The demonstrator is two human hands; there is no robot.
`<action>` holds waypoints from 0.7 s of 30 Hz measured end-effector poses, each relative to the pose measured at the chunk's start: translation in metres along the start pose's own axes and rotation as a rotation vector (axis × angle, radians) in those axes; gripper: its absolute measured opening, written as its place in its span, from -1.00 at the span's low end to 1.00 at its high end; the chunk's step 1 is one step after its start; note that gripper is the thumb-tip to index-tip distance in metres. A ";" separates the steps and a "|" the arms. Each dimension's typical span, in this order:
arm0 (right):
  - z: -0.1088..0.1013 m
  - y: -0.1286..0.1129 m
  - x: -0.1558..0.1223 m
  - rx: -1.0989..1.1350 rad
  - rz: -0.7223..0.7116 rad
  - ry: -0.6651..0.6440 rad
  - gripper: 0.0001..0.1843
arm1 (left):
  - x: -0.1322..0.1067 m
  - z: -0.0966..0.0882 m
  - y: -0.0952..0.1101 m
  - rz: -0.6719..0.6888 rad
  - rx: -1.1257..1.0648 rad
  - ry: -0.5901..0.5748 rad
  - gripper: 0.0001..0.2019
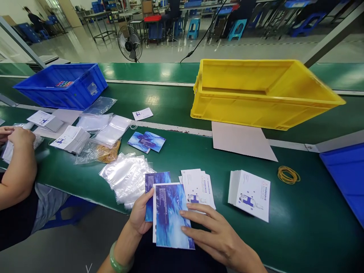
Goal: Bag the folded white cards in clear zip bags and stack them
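Observation:
My left hand (142, 212) grips a small stack of blue-and-white printed booklets (172, 223), its thumb on the front one's left edge. A second blue booklet (150, 189) shows behind them. My right hand (216, 231) has its fingers spread, the tips lying on the front booklet's right side; its thumb is hidden. Just beyond are fanned white printed booklets (203, 185), partly covered by my right fingers. To the left lies a heap of clear plastic bags (125, 174). A neat stack of white booklets (253, 195) stands on the right.
A yellow bin (241, 108) stands at the back on grey card (241, 140). A blue bin (82, 89) is back left, another blue container (347, 174) far right. Rubber bands (288, 174) lie nearby. A co-worker's arm (21, 163) works at left beside booklet stacks (69, 138).

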State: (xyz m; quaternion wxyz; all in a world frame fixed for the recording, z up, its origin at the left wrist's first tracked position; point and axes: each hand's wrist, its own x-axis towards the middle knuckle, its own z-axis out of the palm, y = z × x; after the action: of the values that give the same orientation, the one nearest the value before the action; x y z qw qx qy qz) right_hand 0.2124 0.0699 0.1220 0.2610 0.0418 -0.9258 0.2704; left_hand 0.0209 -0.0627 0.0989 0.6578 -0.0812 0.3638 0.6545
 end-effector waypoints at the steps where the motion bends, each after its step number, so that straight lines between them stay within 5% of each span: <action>1: -0.003 0.000 0.001 0.017 0.008 -0.025 -0.76 | 0.000 -0.001 0.000 0.026 0.007 0.026 -0.74; 5: -0.010 -0.005 0.008 0.014 0.046 -0.119 -0.73 | 0.002 -0.004 -0.001 0.132 0.004 0.114 -0.84; 9: -0.014 -0.012 0.000 0.138 0.108 0.109 -0.70 | 0.003 -0.005 0.003 0.200 -0.002 0.212 -0.86; 12: -0.020 -0.003 -0.015 0.196 0.537 0.368 -0.77 | 0.002 -0.006 0.009 0.250 -0.007 0.301 -0.84; 15: -0.019 0.023 -0.025 0.249 0.977 0.352 -0.72 | 0.001 -0.006 0.015 0.285 -0.016 0.378 -0.84; 18: -0.006 0.043 -0.022 0.157 1.123 0.263 -0.54 | 0.000 -0.004 0.013 0.301 -0.012 0.389 -0.82; 21: 0.014 0.033 -0.008 0.238 1.081 0.194 -0.51 | 0.002 0.002 0.003 0.295 0.025 0.303 -0.74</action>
State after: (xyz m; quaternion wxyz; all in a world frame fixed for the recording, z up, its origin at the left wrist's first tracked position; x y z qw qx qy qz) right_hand 0.2061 0.0900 0.0924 0.1628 -0.4346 -0.7502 0.4711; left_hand 0.0181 -0.0601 0.1004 0.4935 -0.1163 0.4747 0.7195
